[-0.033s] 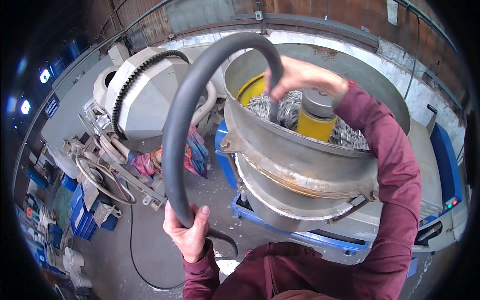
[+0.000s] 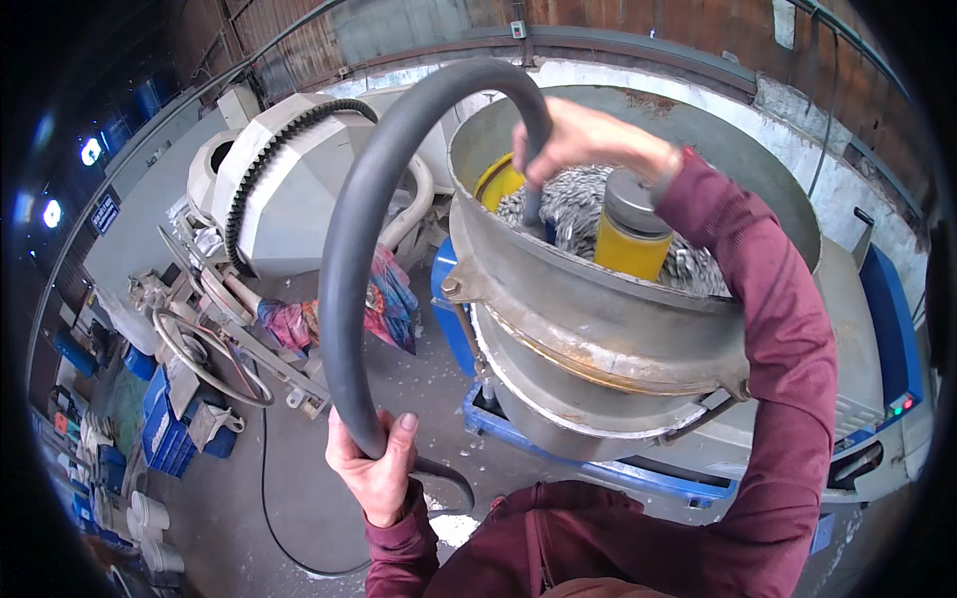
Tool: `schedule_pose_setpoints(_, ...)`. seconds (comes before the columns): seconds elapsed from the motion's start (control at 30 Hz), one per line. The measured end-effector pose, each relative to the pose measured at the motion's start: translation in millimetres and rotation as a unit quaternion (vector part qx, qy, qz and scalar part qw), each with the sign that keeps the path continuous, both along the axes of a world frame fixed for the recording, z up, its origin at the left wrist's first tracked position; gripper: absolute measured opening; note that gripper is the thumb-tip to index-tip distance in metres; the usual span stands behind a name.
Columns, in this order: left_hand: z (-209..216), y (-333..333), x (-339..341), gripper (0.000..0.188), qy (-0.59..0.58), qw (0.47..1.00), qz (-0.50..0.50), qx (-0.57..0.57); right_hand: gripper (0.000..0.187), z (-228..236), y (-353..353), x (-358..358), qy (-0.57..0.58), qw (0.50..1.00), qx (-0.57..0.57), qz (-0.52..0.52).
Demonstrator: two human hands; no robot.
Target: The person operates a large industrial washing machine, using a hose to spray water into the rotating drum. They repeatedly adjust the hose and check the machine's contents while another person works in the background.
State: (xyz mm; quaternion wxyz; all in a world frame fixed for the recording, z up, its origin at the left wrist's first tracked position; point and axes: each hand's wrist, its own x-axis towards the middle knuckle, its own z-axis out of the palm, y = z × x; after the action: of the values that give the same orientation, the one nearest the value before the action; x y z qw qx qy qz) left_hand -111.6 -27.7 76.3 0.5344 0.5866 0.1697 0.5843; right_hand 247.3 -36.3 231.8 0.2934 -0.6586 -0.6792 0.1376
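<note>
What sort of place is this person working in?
Probably an industrial workshop or small factory: there is a large round metal tub with many small grey pieces inside, and a big faceted drum with a toothed ring around it.

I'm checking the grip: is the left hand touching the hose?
Touching. The head view shows the left hand closed around the hose, which passes between its thumb and fingers.

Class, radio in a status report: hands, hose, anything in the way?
Left hand, right hand both gripping hose. Hose dips into metal tub. Possible obstacle: yellow post right of dipped end.
</note>
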Motion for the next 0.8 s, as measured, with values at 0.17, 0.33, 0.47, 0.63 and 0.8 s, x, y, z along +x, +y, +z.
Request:
schedule_pose_setpoints(0.17, -22.4, 9.9, -2.9, 0.056, 0.151, 0.983, 0.036, 0.098, 0.029, 45.5, 32.6, 13.5, -0.194, 0.96, 0.201, -0.032)
schedule_pose_setpoints(0.33, -29.9, 14.0, 25.1, 0.051, 0.167, 0.981, -0.032, 0.096, 0.019, 67.5, 0.5, 32.3, -0.282, 0.924, 0.22, -0.138)
schedule_pose_setpoints(0.47, -21.3, 7.9, 52.7, 0.044, 0.165, 0.981, -0.088, 0.06, 0.021, 72.5, -57.2, 58.6, -0.348, 0.886, 0.24, -0.193)
schedule_pose_setpoints(0.63, -23.2, 1.3, 76.8, 0.053, 0.111, 0.974, -0.18, 0.079, 0.025, 76.9, -124.0, 75.9, -0.4, 0.861, 0.17, -0.264)
schedule_pose_setpoints(0.8, -25.2, -6.3, 94.5, 0.067, 0.07, 0.951, -0.293, 0.062, 0.024, 72.2, -183.8, 73.9, -0.411, 0.835, 0.101, -0.351)
